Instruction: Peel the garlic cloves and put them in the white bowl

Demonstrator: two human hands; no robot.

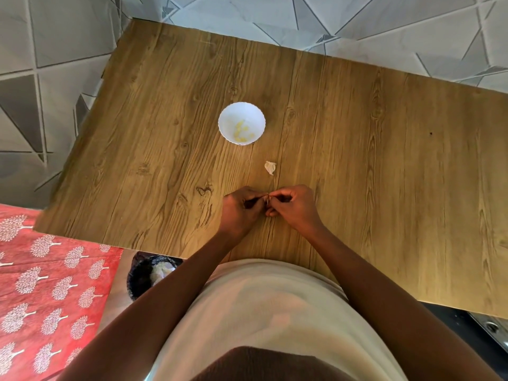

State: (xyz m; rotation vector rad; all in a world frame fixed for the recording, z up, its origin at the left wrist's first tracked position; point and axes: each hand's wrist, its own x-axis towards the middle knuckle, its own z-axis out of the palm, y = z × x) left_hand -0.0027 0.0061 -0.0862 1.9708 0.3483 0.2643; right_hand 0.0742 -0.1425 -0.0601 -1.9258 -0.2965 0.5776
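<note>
A white bowl (257,114) stands at the middle of the wooden table (357,160) with several pale yellow peeled cloves (242,131) inside. An unpeeled garlic clove (270,167) in white skin lies between the bowl and my hands. My left hand (239,210) and my right hand (294,206) meet just above the table near its front edge. Both pinch a small garlic clove (267,200) between their fingertips; most of it is hidden by the fingers.
A dark bin (143,273) with white garlic skins in it stands on the floor below the table's front edge, left of my body. A red patterned cloth (49,292) covers the lower left. Grey tiled floor surrounds the table.
</note>
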